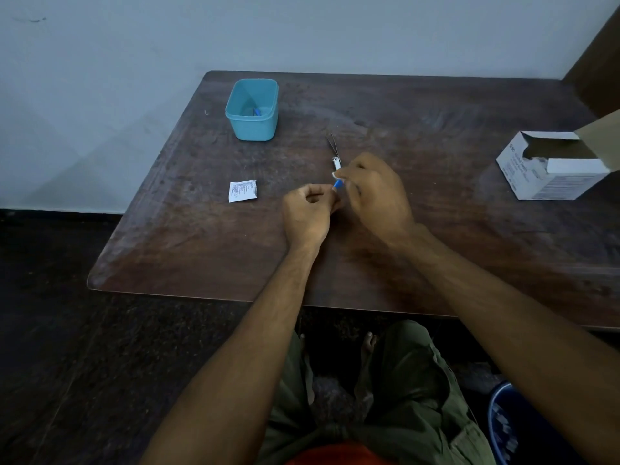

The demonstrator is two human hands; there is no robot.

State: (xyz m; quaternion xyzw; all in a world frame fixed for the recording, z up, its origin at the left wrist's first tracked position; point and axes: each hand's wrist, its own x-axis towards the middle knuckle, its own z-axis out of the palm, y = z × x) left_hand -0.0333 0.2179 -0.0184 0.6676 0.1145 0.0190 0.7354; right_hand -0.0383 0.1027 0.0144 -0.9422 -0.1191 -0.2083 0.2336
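Over the middle of the brown wooden table (pixel 436 256), my left hand (pixel 307 213) and my right hand (pixel 375 193) meet at a small blue piece (pixel 337 184). Both pinch it with curled fingers, the left from below, the right from above. A bit of white shows at the right fingertips, above the blue piece; what it is I cannot tell. Metal tweezers (pixel 333 150) lie on the table just beyond the right hand. A small white printed sachet (pixel 243 190) lies flat to the left of my left hand.
A teal plastic tub (pixel 252 109) stands at the back left of the table with a small blue item inside. An open white cardboard box (pixel 550 169) sits at the right edge. A blue bin (pixel 503 427) stands on the floor at lower right.
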